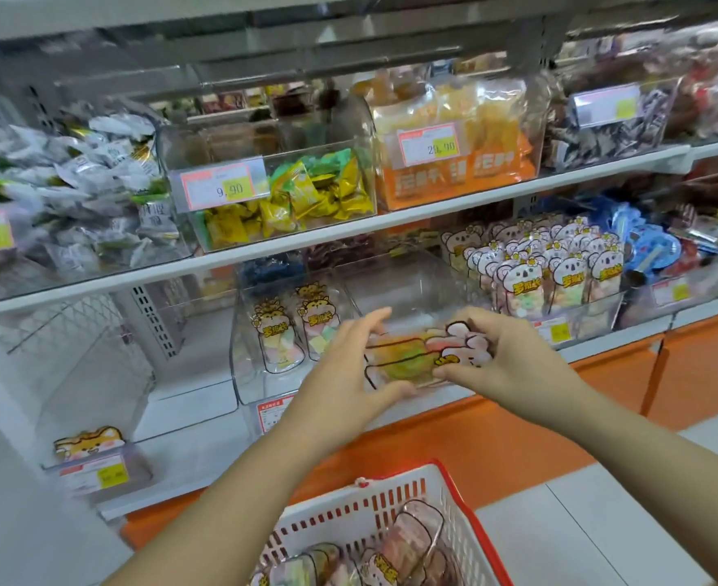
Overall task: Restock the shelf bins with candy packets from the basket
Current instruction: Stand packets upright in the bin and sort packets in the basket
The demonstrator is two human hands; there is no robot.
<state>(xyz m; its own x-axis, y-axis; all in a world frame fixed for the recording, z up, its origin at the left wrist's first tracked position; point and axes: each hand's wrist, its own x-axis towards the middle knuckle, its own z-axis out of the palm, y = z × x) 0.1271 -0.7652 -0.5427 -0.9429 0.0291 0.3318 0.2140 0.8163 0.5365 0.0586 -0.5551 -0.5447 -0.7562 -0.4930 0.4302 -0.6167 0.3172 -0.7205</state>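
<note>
Both my hands hold one clear candy packet lying sideways in front of the lower shelf. My left hand grips its left end, and my right hand pinches its printed animal-head end. Right behind the packet stands an almost empty clear bin. The clear bin to its left has two upright packets of the same kind. At the bottom, the white basket with a red rim contains several more packets.
A bin packed with koala packets stands to the right on the lower shelf. A low bin with one dog-shaped packet is at the left. The upper shelf carries bins of yellow, orange and grey sweets. An orange base panel runs below.
</note>
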